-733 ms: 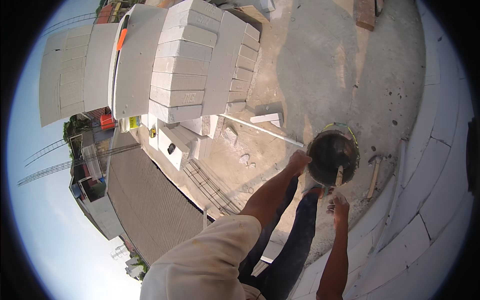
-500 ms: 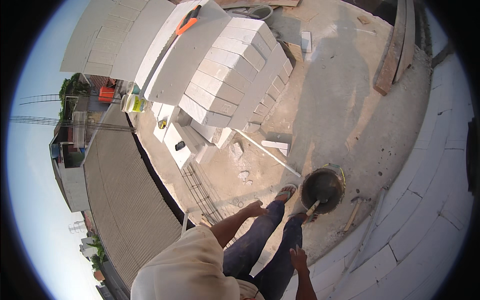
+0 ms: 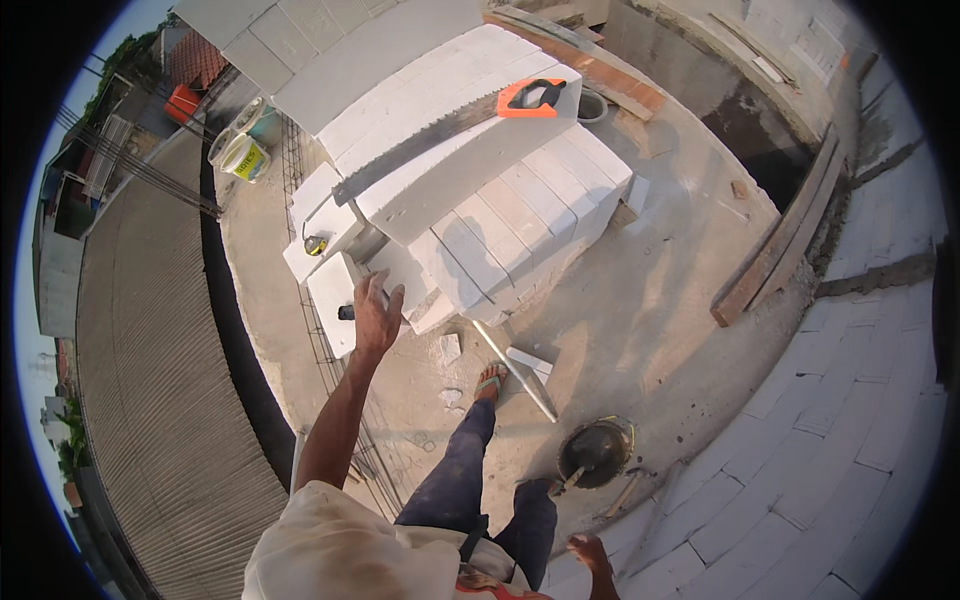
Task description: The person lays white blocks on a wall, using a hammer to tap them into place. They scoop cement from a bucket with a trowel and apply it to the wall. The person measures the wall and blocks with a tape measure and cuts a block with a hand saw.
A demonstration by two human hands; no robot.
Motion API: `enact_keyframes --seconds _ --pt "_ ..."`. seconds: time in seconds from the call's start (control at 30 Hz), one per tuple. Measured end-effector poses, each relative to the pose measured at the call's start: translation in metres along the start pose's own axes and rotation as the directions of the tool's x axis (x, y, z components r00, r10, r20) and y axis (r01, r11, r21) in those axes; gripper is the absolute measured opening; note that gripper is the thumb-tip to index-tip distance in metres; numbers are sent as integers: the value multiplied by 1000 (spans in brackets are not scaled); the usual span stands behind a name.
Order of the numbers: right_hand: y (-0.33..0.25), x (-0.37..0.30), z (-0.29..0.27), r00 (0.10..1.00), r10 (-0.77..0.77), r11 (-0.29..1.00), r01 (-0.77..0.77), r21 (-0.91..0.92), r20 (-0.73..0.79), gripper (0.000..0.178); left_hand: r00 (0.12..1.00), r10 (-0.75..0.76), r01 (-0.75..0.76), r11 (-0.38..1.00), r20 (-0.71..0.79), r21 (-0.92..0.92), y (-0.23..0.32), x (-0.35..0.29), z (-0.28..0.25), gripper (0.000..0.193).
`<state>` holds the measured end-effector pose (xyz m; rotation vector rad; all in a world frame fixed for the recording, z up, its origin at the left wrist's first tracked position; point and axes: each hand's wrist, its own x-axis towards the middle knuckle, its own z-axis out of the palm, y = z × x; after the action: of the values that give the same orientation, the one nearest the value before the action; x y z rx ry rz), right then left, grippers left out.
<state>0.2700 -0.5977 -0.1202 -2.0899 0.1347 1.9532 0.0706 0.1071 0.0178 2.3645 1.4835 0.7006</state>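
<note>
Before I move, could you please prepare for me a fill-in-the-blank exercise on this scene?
The left hand holds ____.
Near it, a small black object lies on a ____ block.
The saw has a black and ____ handle.
In the picture, the bucket is to the ____ of the left hand.
Missing words: nothing; white; orange; right.

The stacked white rectangular masonry blocks (image 3: 500,235) are showing a matt, chalky finish; the long handsaw's toothed grey blade (image 3: 430,143) is looking like dull metal, its orange-and-black handle (image 3: 515,103) like plastic; the grey concrete floor (image 3: 620,330) is appearing rough.
</note>
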Motion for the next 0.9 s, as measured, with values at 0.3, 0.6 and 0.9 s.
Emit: enact_keyframes --seconds 0.3,0.6,0.9 --pt "-257 -28 58 955 -282 954 290 79 -96 46 892 -416 358 890 179 282 -114 271 -45 81" --pt "-358 17 66 804 -587 791 547 -274 -94 48 794 -526 604 623 304 -497 -173 338 -57 44" --pt "-502 -17 53 800 -597 796 584 -158 -51 43 425 -855 508 -46 297 -860 -277 243 -32 19"
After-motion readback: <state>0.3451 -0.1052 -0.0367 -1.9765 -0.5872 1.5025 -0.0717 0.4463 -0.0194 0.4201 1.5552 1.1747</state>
